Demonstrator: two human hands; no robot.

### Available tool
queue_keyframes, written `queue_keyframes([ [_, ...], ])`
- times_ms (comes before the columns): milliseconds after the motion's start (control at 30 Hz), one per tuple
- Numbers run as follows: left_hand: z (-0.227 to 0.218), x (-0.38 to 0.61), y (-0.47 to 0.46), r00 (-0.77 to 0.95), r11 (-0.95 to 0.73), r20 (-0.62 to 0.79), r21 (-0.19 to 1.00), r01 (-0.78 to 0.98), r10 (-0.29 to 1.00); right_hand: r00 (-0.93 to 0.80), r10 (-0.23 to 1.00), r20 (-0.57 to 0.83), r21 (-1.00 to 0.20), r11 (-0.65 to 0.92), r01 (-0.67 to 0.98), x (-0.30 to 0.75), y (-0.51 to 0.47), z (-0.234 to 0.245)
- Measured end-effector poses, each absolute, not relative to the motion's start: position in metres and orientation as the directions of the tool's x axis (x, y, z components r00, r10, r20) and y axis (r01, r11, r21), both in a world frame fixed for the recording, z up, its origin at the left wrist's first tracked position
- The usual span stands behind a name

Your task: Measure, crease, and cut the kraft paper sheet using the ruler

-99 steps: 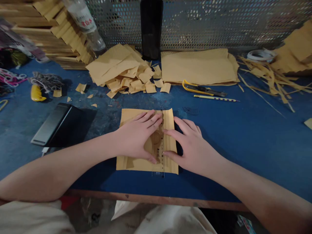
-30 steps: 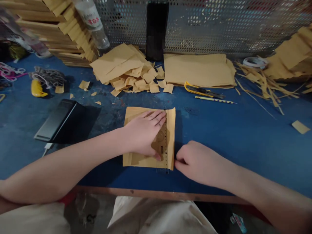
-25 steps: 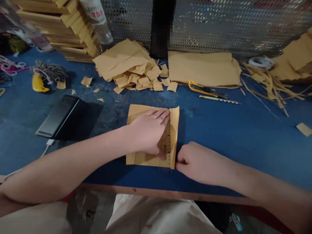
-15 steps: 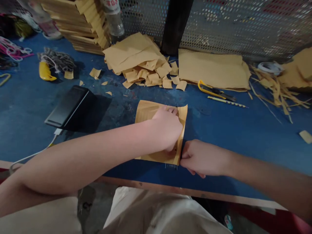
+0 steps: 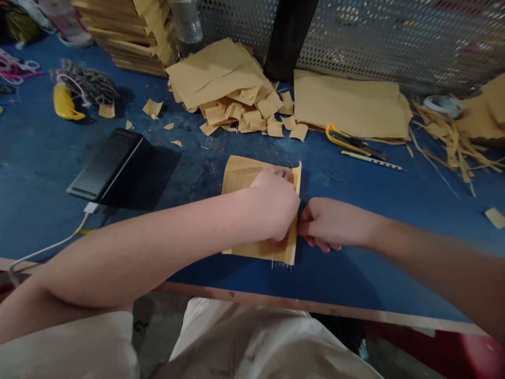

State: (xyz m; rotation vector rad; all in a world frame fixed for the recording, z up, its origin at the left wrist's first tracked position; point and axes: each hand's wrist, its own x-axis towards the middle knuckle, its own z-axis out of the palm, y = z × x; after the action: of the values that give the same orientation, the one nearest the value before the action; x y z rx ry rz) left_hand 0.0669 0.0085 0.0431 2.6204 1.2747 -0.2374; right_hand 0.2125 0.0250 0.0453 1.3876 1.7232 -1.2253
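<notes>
A piece of brown kraft paper (image 5: pixel 240 176) lies on the blue table, its right edge bent upward. My left hand (image 5: pixel 276 202) presses down on it with bent fingers, thumb toward me; the fingertips are partly hidden. Below the paper's near edge shows the end of a clear ruler (image 5: pixel 281 265) with scale marks; the rest of it is hidden. Closed in a pinch, my right hand (image 5: pixel 323 223) is at the paper's raised right edge, with its fingertips partly out of sight.
Brown paper scraps (image 5: pixel 252 116) lie beyond the work, beside a stack of brown sheets (image 5: pixel 347 102). A yellow cutter (image 5: pixel 351 141) and a pencil (image 5: pixel 371 159) are to the right. Left stands a black device (image 5: pixel 110 163) with a white cable. A mesh panel (image 5: pixel 379 42) closes the back.
My right hand has moved away from me along the paper's right edge, from its near corner to about halfway. The left hand still presses the paper. The camera view has shifted slightly.
</notes>
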Motion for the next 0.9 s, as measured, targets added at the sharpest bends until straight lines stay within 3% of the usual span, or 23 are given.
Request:
queue_keyframes([
  [33,0.044,0.067,0.009,0.596,-0.618,-0.340,0.052,0.785,0.728,-0.271,0.409,-0.871,-0.288,0.023,0.957,0.213,0.025,0.045],
  [100,0.047,0.068,0.009,0.576,-0.629,-0.412,0.012,0.778,0.706,-0.262,0.395,-0.881,-0.280,0.014,0.960,0.215,0.018,0.044],
  [333,0.048,0.068,0.006,0.579,-0.607,-0.372,0.050,0.793,0.726,-0.256,0.344,-0.904,-0.269,0.010,0.963,0.215,-0.003,0.047],
  [533,0.044,0.067,0.006,0.583,-0.610,-0.342,0.036,0.791,0.737,-0.300,0.600,-0.742,-0.313,0.085,0.946,0.213,0.030,0.046],
  [600,0.043,0.066,0.007,0.586,-0.621,-0.343,0.010,0.784,0.734,-0.287,0.578,-0.764,-0.309,0.062,0.949,0.214,0.027,0.046],
  [767,0.043,0.067,0.007,0.578,-0.631,-0.370,-0.029,0.775,0.727,-0.340,0.388,-0.856,-0.353,0.039,0.935,0.220,-0.010,0.050],
  [900,0.046,0.066,0.005,0.582,-0.620,-0.352,0.006,0.784,0.733,-0.375,0.425,-0.824,-0.375,0.086,0.923,0.219,-0.010,0.051],
])
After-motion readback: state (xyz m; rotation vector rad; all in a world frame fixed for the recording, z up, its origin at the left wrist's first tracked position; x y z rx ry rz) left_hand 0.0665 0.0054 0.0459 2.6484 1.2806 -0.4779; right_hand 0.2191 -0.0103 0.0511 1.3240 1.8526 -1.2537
